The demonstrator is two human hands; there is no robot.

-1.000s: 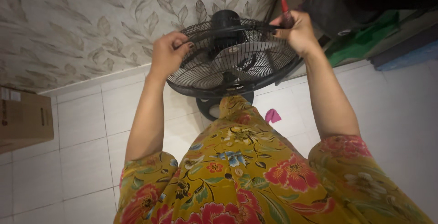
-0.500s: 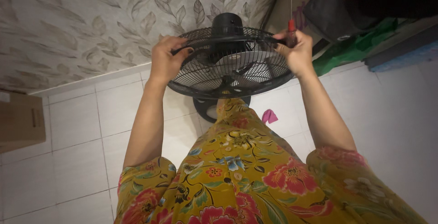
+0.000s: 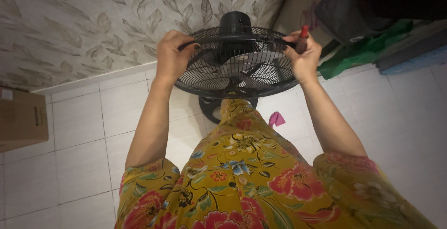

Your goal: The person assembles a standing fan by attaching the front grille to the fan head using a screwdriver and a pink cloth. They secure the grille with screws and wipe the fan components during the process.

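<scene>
Fan [image 3: 237,66] on the floor [image 3: 79,131] before the wall [image 3: 84,19] — cardboard box [image 3: 21,119] far left, cloth scrap [image 3: 276,118] just right.

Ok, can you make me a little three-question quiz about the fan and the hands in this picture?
1. True or false: both hands grip the rim of the black fan guard.
2. Which hand also holds the red-handled screwdriver? A) left hand B) right hand C) neither
3. Fill in: the small pink thing lies on the white ____ floor.

Key:
1. True: the left hand and the right hand each have a grip on the rim.
2. B
3. tiled
</scene>
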